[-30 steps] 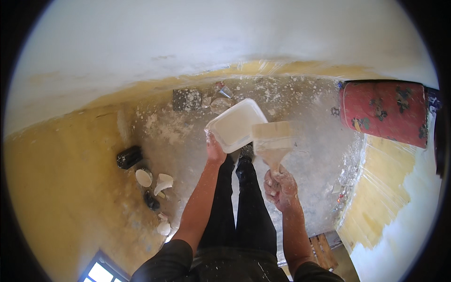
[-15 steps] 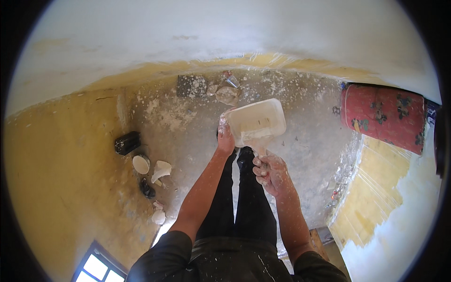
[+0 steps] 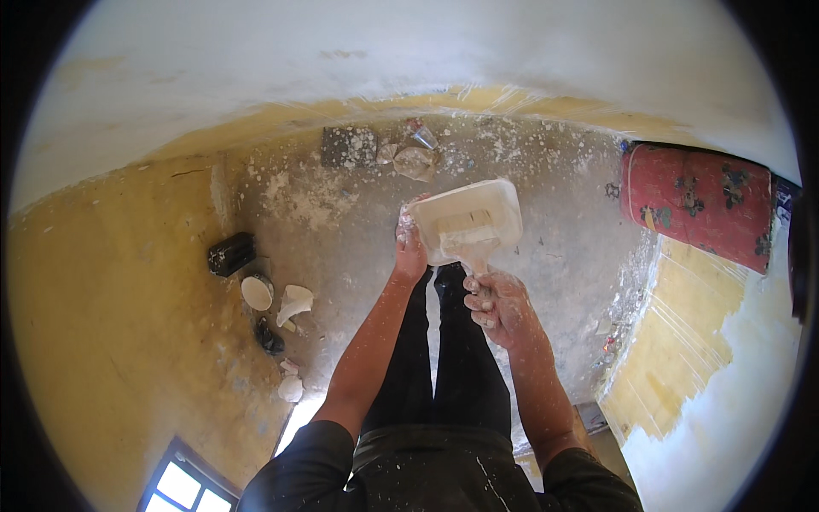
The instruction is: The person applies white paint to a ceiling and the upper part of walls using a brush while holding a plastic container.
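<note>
My left hand [image 3: 410, 246], dusted with white, grips the left side of an off-white plastic tub [image 3: 505, 203]. The tub is tilted so that its inside shows, with pale smears on its walls. In my right hand [image 3: 503, 311], the fingers are closed round the handle of a putty knife [image 3: 466, 240]. Its broad blade, coated in pale plaster, lies inside the tub; whether it touches the bottom I cannot tell. White specks cover both forearms.
By the far wall are a dark speckled slab [image 3: 348, 147] and a plastic bag [image 3: 415, 163]. A red patterned bundle [image 3: 695, 203] is at the right. Along the left wall sit a black container [image 3: 231, 254], a round pale-topped pot [image 3: 257, 293] and a white broken piece [image 3: 295, 305].
The putty knife's blade has come farther into view over the tub's inside. My right hand has shifted slightly; the left keeps its hold on the tub.
</note>
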`<state>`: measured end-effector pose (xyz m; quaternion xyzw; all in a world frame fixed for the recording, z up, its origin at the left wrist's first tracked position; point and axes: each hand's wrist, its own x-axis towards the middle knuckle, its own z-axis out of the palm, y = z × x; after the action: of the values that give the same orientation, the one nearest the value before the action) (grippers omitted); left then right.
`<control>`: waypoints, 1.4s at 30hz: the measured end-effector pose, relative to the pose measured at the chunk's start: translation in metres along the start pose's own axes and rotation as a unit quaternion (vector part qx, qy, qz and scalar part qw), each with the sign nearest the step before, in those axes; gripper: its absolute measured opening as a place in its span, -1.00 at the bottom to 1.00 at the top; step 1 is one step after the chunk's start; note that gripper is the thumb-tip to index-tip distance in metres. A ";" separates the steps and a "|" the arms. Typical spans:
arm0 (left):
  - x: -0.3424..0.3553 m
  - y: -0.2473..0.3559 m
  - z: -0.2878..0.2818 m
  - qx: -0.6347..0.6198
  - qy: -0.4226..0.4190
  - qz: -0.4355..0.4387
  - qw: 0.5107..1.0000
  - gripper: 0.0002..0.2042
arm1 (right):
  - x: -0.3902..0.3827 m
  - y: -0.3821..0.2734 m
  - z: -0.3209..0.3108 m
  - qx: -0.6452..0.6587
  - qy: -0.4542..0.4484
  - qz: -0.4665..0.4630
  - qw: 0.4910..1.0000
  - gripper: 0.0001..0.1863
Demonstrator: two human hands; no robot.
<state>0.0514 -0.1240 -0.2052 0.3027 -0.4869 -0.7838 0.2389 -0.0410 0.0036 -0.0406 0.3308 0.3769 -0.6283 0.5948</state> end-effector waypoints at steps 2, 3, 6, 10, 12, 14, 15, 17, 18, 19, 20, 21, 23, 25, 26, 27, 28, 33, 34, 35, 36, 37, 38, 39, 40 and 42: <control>-0.001 0.001 -0.002 0.046 -0.017 0.017 0.999 -0.49 | 0.000 0.001 -0.001 0.000 -0.009 -0.001 1.000 -0.90; -0.001 0.002 -0.003 0.069 -0.026 0.027 0.997 -0.48 | -0.001 0.001 0.001 -0.003 0.000 -0.003 1.000 -0.89; 0.000 0.004 -0.003 0.064 -0.023 0.018 0.998 -0.50 | -0.006 0.003 0.003 -0.006 0.020 -0.001 1.000 -0.87; 0.001 -0.002 -0.006 0.026 -0.010 -0.010 1.000 -0.51 | -0.017 0.010 0.004 -0.024 0.011 -0.015 1.000 -0.91; 0.001 -0.003 -0.004 0.015 0.003 -0.024 1.000 -0.52 | -0.022 0.017 0.007 -0.062 0.013 -0.062 0.996 -0.92; -0.001 -0.004 -0.003 -0.010 0.034 -0.055 0.998 -0.53 | -0.026 0.024 0.010 -0.116 0.027 -0.131 0.984 -0.92; -0.001 -0.004 -0.001 -0.025 0.049 -0.069 0.996 -0.53 | -0.027 0.024 0.008 -0.129 0.028 -0.125 0.983 -0.90; 0.002 -0.002 -0.002 -0.086 0.083 -0.131 0.984 -0.54 | -0.026 0.022 0.005 -0.155 0.031 -0.112 0.981 -0.86; 0.004 -0.002 -0.004 -0.116 0.099 -0.163 0.975 -0.55 | -0.029 0.023 0.006 -0.149 0.034 -0.120 0.981 -0.85; 0.005 -0.002 -0.004 -0.123 0.116 -0.174 0.970 -0.55 | -0.032 0.025 0.010 -0.143 0.036 -0.128 0.981 -0.84; 0.007 -0.002 -0.004 -0.130 0.133 -0.185 0.965 -0.54 | -0.033 0.024 0.012 -0.137 0.039 -0.135 0.981 -0.82; 0.007 0.003 0.001 -0.136 0.149 -0.200 0.959 -0.54 | -0.031 0.025 0.009 -0.136 0.040 -0.128 0.982 -0.81; 0.009 0.014 0.011 -0.164 0.140 -0.209 0.954 -0.52 | -0.024 0.027 0.001 -0.134 0.041 -0.112 0.984 -0.79; 0.016 0.021 0.009 -0.180 0.123 -0.195 0.956 -0.51 | -0.027 0.028 0.007 -0.153 0.035 -0.123 0.980 -0.78; 0.019 0.017 0.005 -0.182 0.108 -0.181 0.960 -0.50 | -0.028 0.029 0.011 -0.162 0.032 -0.128 0.978 -0.77; 0.022 0.021 0.007 -0.185 0.092 -0.171 0.963 -0.50 | -0.028 0.029 0.014 -0.171 0.039 -0.135 0.975 -0.76; 0.022 0.024 0.010 -0.176 0.109 -0.186 0.961 -0.50 | -0.028 0.030 0.017 -0.181 0.047 -0.142 0.972 -0.76; 0.028 0.031 0.011 -0.172 0.099 -0.167 0.966 -0.49 | -0.015 0.033 0.011 -0.154 0.008 -0.167 0.974 -0.74; 0.030 0.030 0.011 -0.172 0.109 -0.173 0.964 -0.49 | -0.012 0.033 0.011 -0.137 -0.002 -0.181 0.974 -0.71; 0.031 0.029 0.010 -0.171 0.118 -0.179 0.962 -0.49 | -0.009 0.034 0.009 -0.119 -0.013 -0.196 0.973 -0.67; 0.032 0.027 0.010 -0.171 0.130 -0.187 0.959 -0.49 | 0.001 0.031 0.002 -0.178 -0.039 -0.222 0.958 -0.70; 0.033 0.026 0.009 -0.169 0.147 -0.192 0.956 -0.49 | 0.015 0.023 -0.007 -0.237 -0.066 -0.246 0.938 -0.73; 0.034 0.026 0.005 -0.168 0.163 -0.196 0.952 -0.50 | 0.028 0.016 -0.015 -0.294 -0.092 -0.270 0.912 -0.77; 0.040 0.025 0.001 -0.167 0.179 -0.199 0.949 -0.50 | 0.040 0.006 -0.015 -0.293 -0.079 -0.287 0.909 -0.75; 0.041 0.022 -0.006 -0.156 0.175 -0.184 0.954 -0.48 | 0.050 -0.004 -0.013 -0.291 -0.066 -0.304 0.905 -0.72; 0.043 0.017 -0.020 -0.133 0.168 -0.155 0.964 -0.43 | 0.069 -0.031 -0.008 -0.308 -0.034 -0.339 0.888 -0.67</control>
<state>0.0366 -0.1720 -0.2067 0.4674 -0.2779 -0.8068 0.2310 -0.0772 -0.0235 -0.1017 -0.0386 0.6202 -0.6547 0.4302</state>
